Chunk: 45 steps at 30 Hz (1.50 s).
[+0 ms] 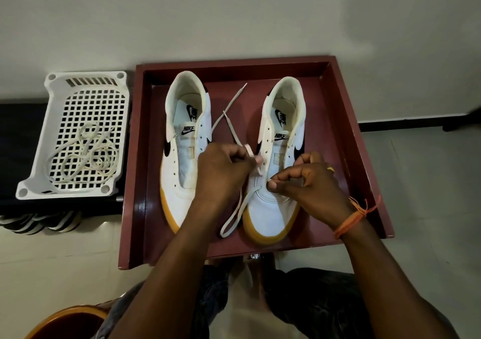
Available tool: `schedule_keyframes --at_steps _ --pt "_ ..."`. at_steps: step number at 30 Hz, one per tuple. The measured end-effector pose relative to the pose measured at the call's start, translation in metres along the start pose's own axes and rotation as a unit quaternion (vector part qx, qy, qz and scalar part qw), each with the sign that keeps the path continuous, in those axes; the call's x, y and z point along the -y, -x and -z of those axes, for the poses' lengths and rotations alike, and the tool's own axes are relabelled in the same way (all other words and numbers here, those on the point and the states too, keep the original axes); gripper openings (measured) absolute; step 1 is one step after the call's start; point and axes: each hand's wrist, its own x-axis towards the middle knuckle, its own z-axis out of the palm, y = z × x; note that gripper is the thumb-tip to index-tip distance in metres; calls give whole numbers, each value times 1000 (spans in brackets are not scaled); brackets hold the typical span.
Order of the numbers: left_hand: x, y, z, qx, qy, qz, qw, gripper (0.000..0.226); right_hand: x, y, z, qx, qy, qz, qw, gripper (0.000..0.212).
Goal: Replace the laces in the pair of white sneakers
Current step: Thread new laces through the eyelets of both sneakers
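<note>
Two white sneakers are sitting side by side in a dark red tray, toes toward the person; farthest left, a white basket is holding loose old laces. Moving right, the left sneaker is lying unlaced. Over the right sneaker, the left hand is pinching a white lace beside the eyelets, while the right hand is pinching at the opposite eyelet row.

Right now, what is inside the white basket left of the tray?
The white basket holds a loose tangle of cream laces on its grid floor. Nothing else shows inside; dark surface shows through the holes.
</note>
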Motion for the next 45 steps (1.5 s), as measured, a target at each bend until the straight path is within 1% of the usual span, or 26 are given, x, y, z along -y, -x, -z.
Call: schedule_keyframes --at_steps 2,3,4,5,7,9,11,13,15,17,19,21,23,25,26,28,30,31,33,35,37,38,40,42,43,45 --pt "-2 -7 5 -91 99 -10 991 17 0 0 -1 -6 3 0 1000 12" --pt "-2 -9 6 -103 141 0 985 17 0 0 -1 -9 3 -3 1000 10" --pt "-2 -9 5 -86 147 12 985 17 0 1 -2 -11 0 -7 1000 9" --pt "-2 -7 4 -53 107 23 993 21 0 1 -2 -12 -5 -6 1000 8" --pt "1 -1 0 23 4 66 998 45 1 3 -1 -8 -14 3 1000 8" --pt "1 0 2 80 -20 126 989 62 2 3 0 -5 -20 8 1000 8" --pt "3 -4 8 114 2 133 985 51 1 3 0 -9 -17 4 1000 8" --pt "3 -4 9 119 -2 96 988 31 0 2 -2 -17 -8 -4 1000 8" --pt "5 -3 5 94 -13 48 994 21 -1 1 -4 -20 -1 -11 1000 9" --pt "5 -4 3 40 6 6 999 21 -1 2 -4 -21 -2 -12 1000 9" --pt "3 -8 8 -45 81 -13 996 21 -1 2 -2 -17 -1 -12 1000 11" --pt "-1 -11 15 -76 158 -3 984 17 -1 3 -1 -14 3 -10 1000 12" --pt "-3 -9 18 -17 119 34 992 23 -1 3 -1 -10 2 -7 1000 10" --pt "0 -5 15 67 13 89 994 48 -1 2 -1 -1 6 -8 1000 7" --pt "1 -3 14 97 -25 108 989 54 -1 2 0 4 7 -8 1000 8" --pt "3 -2 9 110 -46 88 989 45 -2 2 2 12 10 -7 1000 7" --pt "4 -3 5 83 -41 44 995 29 -3 0 -1 6 17 -11 1000 7" --pt "5 -3 3 72 -31 31 996 26 -3 0 -2 -5 6 -16 1000 14" --pt "5 -5 2 36 -2 10 999 23 -3 -2 -4 -29 -73 -43 996 32" --pt "6 -9 6 -44 60 1 997 21 -4 -3 -6 -24 -152 -57 986 40" --pt "4 -10 9 -85 142 16 986 15 -3 -3 -6 -18 -168 -53 984 40" --pt "2 -9 9 -74 153 31 985 15 -2 -2 -4 -16 -169 -51 984 41" --pt "3 -5 5 -8 100 74 992 27 -5 -1 0 -4 -166 -57 984 48" --pt "3 -3 4 61 63 126 988 45 -6 -1 4 -1 -152 -51 987 75" --pt "4 -2 5 85 58 140 985 48 -7 -3 5 -13 -143 -40 989 77" --pt "4 -3 5 103 59 132 984 42 -8 -4 5 -49 -152 -13 987 58"
